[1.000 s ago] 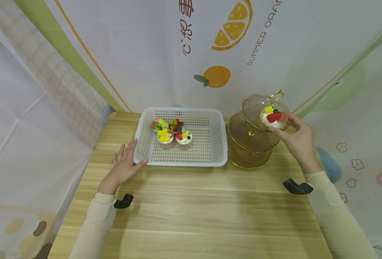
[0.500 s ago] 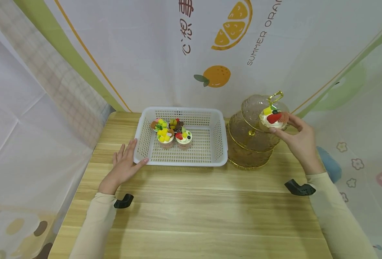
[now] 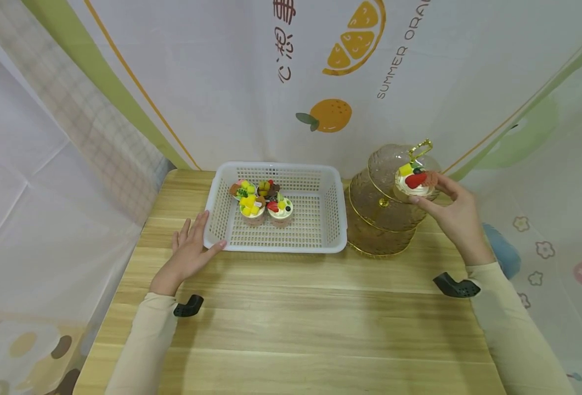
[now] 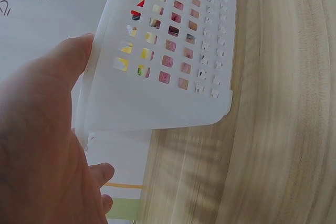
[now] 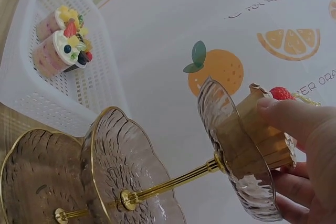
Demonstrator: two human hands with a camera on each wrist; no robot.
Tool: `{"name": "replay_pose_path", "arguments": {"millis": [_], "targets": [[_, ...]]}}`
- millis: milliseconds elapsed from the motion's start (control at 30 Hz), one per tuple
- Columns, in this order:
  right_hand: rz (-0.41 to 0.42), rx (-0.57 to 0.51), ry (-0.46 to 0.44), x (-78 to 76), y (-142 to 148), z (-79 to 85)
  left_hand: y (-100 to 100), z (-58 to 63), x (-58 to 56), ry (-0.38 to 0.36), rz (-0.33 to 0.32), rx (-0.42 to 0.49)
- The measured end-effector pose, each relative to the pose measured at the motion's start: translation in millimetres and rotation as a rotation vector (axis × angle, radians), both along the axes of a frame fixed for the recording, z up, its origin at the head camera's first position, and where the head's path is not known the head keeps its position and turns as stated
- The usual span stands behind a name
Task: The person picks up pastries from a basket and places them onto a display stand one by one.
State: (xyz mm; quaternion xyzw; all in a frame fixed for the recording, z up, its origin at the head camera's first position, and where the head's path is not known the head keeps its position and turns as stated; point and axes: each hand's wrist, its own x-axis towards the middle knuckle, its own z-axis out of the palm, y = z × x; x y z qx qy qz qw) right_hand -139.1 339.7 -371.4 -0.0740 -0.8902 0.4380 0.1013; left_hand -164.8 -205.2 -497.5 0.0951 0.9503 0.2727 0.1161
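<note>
My right hand [image 3: 458, 216] pinches a cupcake [image 3: 411, 184] between thumb and fingers. The cupcake has white cream, a red strawberry, a yellow cube and a brown biscuit, and the right wrist view shows its gold wrapper [image 5: 273, 148]. It stands at the top plate [image 5: 231, 129] of a clear three-tier cake stand [image 3: 384, 241] with gold edging. My left hand [image 3: 184, 258] touches the near left corner of a white plastic basket [image 3: 281, 249]. Its thumb [image 4: 79, 53] lies on the rim, with the other fingers extended outside the wall. Several fruit-topped dessert cups [image 3: 279, 214] sit in the basket's left half.
Both stand on a wooden table [image 3: 300, 318], the cake stand just right of the basket. Behind hangs a white curtain [image 3: 212, 99] printed with oranges. A gold ring handle [image 3: 421, 148] rises from the top plate beside the cupcake.
My right hand and the cupcake have shifted very slightly down and left at the top plate, and the wrist has moved a little right. The left hand has stayed on the basket.
</note>
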Motion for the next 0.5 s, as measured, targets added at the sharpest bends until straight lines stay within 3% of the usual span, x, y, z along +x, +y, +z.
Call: {"name": "replay_pose_path", "arguments": {"millis": [500], "targets": [[0.021, 0.04, 0.021, -0.2, -0.2, -0.3, -0.1, 1.3, 0.2, -0.003, -0.001, -0.004]]}}
